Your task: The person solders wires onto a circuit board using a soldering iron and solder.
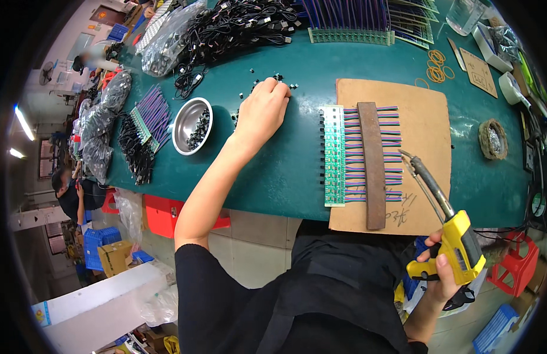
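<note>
My left hand [263, 111] reaches over the green table with its fingers curled down and pressed together among small black components [294, 86]. Whatever its fingertips pinch, if anything, is hidden behind the hand. My right hand [443, 268] grips a yellow soldering gun [460, 245], whose tip points left, towards the wires. In front of me a green circuit board strip [334, 156] with black parts along its left edge lies by a cardboard sheet [424, 118]. Rows of coloured wires [392, 131] run from the strip under a brown bar [372, 165] laid across them.
A metal bowl [178, 131] of black components stands left of my left arm. Heaped black cables [238, 29], wired strips [351, 36] and rubber bands [437, 66] lie farther back. At the right sits a round holder [493, 139]. Red stools [515, 265] stand below the table.
</note>
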Tool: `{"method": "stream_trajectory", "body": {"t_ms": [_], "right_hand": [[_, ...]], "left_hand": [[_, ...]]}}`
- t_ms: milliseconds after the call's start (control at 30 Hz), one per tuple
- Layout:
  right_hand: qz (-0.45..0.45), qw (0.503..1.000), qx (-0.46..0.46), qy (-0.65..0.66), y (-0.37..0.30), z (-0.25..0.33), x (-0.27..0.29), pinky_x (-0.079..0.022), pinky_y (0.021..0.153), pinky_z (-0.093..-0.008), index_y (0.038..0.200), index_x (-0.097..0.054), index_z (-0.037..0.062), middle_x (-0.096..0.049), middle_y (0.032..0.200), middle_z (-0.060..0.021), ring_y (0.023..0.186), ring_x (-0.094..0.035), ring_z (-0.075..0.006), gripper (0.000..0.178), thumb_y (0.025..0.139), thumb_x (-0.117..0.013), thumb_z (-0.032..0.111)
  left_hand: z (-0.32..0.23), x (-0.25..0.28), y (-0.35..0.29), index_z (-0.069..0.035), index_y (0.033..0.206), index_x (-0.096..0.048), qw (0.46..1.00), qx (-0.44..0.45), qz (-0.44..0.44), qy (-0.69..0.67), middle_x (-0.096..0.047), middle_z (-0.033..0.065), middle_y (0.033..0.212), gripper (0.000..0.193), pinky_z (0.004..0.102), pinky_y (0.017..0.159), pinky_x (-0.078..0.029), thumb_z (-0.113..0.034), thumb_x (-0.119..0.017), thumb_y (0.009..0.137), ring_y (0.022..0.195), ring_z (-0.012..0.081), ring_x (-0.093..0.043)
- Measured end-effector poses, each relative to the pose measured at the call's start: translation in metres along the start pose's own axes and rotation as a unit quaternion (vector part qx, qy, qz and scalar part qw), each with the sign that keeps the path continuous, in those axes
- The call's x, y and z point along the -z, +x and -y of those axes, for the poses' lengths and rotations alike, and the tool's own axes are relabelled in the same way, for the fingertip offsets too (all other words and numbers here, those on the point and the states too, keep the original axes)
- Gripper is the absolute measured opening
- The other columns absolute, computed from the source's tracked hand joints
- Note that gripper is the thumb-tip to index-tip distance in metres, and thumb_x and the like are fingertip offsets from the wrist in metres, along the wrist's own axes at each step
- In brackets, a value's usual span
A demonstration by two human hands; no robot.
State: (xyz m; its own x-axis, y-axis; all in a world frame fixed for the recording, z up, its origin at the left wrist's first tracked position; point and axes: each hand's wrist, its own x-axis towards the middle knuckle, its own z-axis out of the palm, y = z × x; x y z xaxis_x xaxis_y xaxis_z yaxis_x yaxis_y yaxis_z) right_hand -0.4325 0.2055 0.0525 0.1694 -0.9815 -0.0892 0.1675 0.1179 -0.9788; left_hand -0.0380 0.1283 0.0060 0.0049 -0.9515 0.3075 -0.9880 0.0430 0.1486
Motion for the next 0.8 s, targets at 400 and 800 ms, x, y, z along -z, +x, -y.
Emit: {"method": "stream_trajectory", "body": {"t_ms": [400, 800], "right_hand": [[0.034, 0.997, -0.053, 0.035, -0.009, -0.007, -0.021, -0.055, 0.056, -0.0293, 0.123, -0.042, -0.0090, -0.057, 0.096, -0.0216, 0.083, -0.058, -0.0242, 0.052, 0.076, -0.057, 0.010], [0.046, 0.994, -0.090, 0.037, -0.011, -0.006, -0.027, -0.055, 0.058, -0.0300, 0.130, -0.035, -0.0087, -0.057, 0.096, -0.0208, 0.084, -0.058, -0.0235, 0.062, 0.075, -0.056, 0.009]], "left_hand": [[-0.002, 0.012, -0.009, -0.007, 0.089, -0.058, 0.999, 0.015, 0.020, 0.027, -0.054, 0.0082, 0.087, 0.009, 0.0374, 0.074, -0.047, -0.009, -0.059, 0.081, 0.088, 0.0267, -0.056], [-0.005, 0.000, 0.015, -0.005, 0.091, -0.062, 0.997, -0.001, -0.048, -0.062, -0.053, 0.0098, 0.085, 0.014, 0.0350, 0.074, -0.046, -0.010, -0.063, 0.078, 0.084, 0.0265, -0.054]]}}
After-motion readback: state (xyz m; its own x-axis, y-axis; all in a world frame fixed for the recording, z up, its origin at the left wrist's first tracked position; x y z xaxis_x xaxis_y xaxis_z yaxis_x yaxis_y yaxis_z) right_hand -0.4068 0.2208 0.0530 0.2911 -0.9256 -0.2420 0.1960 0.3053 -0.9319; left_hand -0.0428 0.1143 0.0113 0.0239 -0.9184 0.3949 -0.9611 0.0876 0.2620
